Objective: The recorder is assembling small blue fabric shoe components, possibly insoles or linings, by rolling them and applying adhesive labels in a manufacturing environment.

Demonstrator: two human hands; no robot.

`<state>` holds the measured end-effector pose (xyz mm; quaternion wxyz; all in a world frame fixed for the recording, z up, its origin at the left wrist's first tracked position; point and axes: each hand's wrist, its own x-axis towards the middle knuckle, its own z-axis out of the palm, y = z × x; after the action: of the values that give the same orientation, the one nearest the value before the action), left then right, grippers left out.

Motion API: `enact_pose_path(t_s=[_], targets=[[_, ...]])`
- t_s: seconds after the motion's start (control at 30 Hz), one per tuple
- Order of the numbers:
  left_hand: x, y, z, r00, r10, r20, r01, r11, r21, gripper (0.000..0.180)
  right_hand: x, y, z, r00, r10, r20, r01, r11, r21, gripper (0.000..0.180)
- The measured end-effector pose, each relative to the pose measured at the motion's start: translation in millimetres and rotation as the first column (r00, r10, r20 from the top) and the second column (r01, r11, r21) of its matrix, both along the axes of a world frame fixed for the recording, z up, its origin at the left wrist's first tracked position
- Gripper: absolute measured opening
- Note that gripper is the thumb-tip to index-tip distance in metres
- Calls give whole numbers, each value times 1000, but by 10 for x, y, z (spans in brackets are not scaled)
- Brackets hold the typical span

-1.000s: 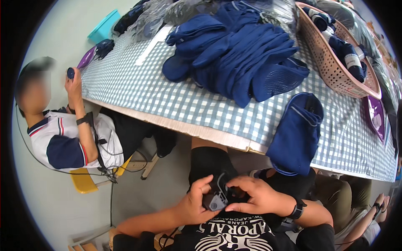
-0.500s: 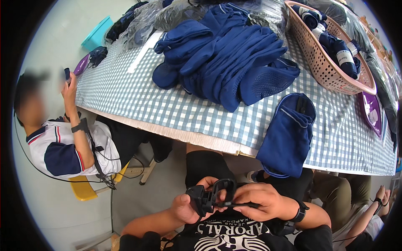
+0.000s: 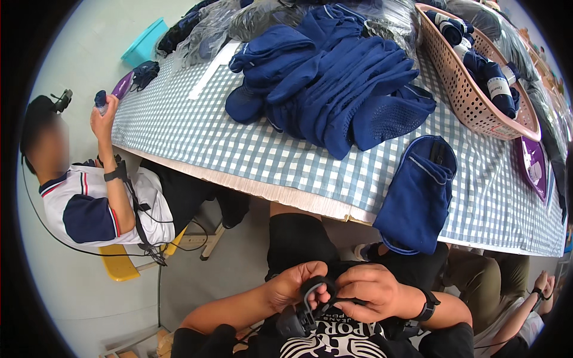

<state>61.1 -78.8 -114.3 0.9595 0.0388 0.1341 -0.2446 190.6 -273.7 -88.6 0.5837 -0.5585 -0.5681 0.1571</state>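
Observation:
In front of my chest I hold a black strap that bends into a loop, with a small black box-like device hanging from it. My left hand is curled round the loop, its fingertips showing through it. My right hand pinches the strap's free end between thumb and fingers. The exact kind of device cannot be made out. Beyond my hands, a folded blue cloth item with pale stitching lies at the table's near edge. A large heap of similar blue items lies behind it.
The checked table has a near edge just beyond my lap. A pink basket holds dark rolled bundles, beside a purple tray. At left, another person sits holding a dark rolled item. A turquoise bin stands farther back.
The device has turned and dropped lower below the strap. My left hand has shifted from the device's body to the strap loop. The person at left has turned the rolled item slightly.

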Motion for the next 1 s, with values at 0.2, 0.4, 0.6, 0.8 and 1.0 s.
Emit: enact_pose_path(t_s=[0.2, 0.4, 0.6, 0.8, 1.0], targets=[[21, -35, 4, 974, -58, 221, 17, 983, 182, 20, 10, -4, 1, 998, 56, 0, -56, 998, 20, 16], [130, 18, 166, 776, -80, 626, -221, 895, 388, 23, 18, 25, -14, 997, 47, 64, -54, 991, 123, 14], [21, -89, 311, 908, 132, 398, -258, 924, 284, 23, 77, -14, 64, 986, -17, 168, -4, 992, 128, 12], [30, -48, 273, 898, 226, 377, -311, 933, 182, 21, 68, 7, 66, 975, -26, 222, -13, 984, 176, 10], [69, -96, -2, 808, 464, 364, -481, 875, -48, 22, -14, 25, -10, 982, 42, 182, -72, 984, 163, 12]])
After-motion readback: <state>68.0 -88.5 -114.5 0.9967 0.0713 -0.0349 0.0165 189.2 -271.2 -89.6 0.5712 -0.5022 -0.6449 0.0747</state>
